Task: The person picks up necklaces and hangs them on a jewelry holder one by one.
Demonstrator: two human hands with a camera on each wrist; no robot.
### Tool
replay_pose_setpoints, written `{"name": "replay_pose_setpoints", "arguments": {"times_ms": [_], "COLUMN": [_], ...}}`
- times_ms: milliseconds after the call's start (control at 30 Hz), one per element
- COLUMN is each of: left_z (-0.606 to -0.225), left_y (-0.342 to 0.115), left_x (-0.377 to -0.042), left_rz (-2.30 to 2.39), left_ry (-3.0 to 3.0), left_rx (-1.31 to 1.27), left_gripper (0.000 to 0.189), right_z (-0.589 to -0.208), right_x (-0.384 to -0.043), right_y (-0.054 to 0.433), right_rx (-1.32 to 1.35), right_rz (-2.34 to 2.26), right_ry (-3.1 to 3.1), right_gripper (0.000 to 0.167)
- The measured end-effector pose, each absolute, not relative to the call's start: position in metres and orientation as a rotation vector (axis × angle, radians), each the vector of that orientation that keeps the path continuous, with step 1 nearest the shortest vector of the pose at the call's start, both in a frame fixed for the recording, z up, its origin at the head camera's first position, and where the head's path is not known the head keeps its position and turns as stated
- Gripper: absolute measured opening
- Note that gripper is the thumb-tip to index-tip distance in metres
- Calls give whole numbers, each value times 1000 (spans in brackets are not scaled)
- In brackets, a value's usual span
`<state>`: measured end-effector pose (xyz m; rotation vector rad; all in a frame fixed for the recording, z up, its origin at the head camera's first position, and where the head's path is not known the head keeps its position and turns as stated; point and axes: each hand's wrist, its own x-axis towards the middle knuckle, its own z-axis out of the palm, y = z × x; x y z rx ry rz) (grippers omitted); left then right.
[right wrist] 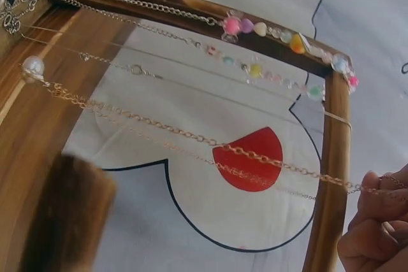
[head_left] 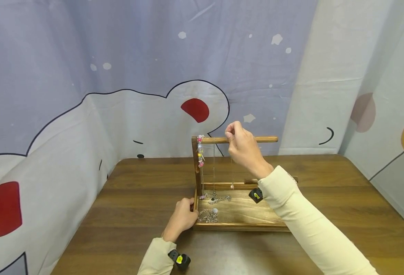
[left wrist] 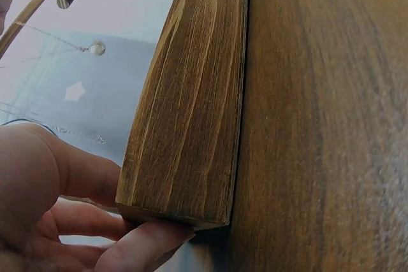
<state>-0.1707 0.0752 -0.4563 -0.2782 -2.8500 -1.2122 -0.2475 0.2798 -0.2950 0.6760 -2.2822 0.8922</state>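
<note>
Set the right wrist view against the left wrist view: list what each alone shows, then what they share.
Only the right wrist view shows the colourful beads and the red patch on the backdrop. Only the left wrist view shows the left hand gripping a corner of the tray. Both show the pearl-like pendant, the upper bar and the backdrop.

Soft even light, pale glare on the wooden tabletop (head_left: 222,250), jewelry-stand dowel (right wrist: 70,214) blurred in the right wrist view
</note>
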Motion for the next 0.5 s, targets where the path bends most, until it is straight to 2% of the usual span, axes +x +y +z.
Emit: {"name": "replay_pose_setpoints", "arguments": {"times_ms": [500], "left_z": [-457], "left_y": [75], "left_x": [-171], "left_rz": [-1230], "left_ry": [-2844], "left_rx": [-283], "left_gripper": [10], "right_z": [-315], "right_x": [-239], "right_y": [270], "right_rx": [690], "right_rz": [907], "right_ry": [-2185], "right_gripper": [5]}}
